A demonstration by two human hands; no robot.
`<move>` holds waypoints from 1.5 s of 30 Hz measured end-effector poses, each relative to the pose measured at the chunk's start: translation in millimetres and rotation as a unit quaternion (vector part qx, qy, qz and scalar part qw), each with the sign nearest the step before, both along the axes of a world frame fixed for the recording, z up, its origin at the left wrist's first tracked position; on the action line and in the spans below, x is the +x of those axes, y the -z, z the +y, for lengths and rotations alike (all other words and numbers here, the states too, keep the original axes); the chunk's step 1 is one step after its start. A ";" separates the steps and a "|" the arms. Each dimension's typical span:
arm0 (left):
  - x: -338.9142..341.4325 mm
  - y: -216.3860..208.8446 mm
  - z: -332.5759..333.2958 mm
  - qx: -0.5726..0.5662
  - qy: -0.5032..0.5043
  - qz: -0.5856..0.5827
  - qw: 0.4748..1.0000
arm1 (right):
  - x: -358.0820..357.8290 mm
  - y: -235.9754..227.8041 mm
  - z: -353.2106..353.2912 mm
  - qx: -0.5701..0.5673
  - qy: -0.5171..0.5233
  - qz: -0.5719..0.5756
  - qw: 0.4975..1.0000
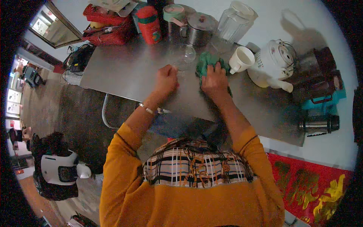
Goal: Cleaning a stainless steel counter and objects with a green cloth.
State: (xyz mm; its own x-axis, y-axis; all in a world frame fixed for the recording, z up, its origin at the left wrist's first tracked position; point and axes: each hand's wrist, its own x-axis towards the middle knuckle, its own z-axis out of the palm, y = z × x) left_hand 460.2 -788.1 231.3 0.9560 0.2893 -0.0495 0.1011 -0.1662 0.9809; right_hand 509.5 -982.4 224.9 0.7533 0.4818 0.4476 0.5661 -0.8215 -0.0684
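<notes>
My right hand (216, 84) presses down on a crumpled green cloth (206, 62) on the grey metal tabletop (117, 68), its fingers bent over the cloth. To its left, my left hand (166, 80) is curled closed above the table. What lies inside those fingers, if anything, is hidden. A clear round glass or plastic vessel (188, 53) stands just beyond, between the two hands and apart from both. Close to the right of the cloth is a white mug (242, 59), and past it a white kettle (270, 62) with its spout toward me.
Along the back stand a red canister (149, 25), a lidded metal pot (201, 28), a clear jug (236, 22) and a red bag (107, 30). Brown transparent jugs (315, 75) and a metal flask (321, 123) line the right side. Cables (78, 56) lie at the left end.
</notes>
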 end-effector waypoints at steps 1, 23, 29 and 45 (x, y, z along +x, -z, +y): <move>-9.9 -7.8 3.9 -0.001 0.005 0.001 1.000 | 11.0 6.2 5.8 0.014 0.031 0.007 0.999; 38.3 -27.0 -55.3 -0.021 0.154 -0.012 0.988 | -87.3 -11.7 -76.4 -0.003 -0.112 0.082 0.990; 56.6 12.2 -75.4 -0.003 0.114 -0.001 0.993 | -99.7 -5.6 -164.7 -0.024 0.003 0.086 0.996; 52.1 25.6 -102.1 -0.055 0.101 -0.002 0.993 | -65.8 31.9 -371.6 -0.013 0.264 0.031 0.964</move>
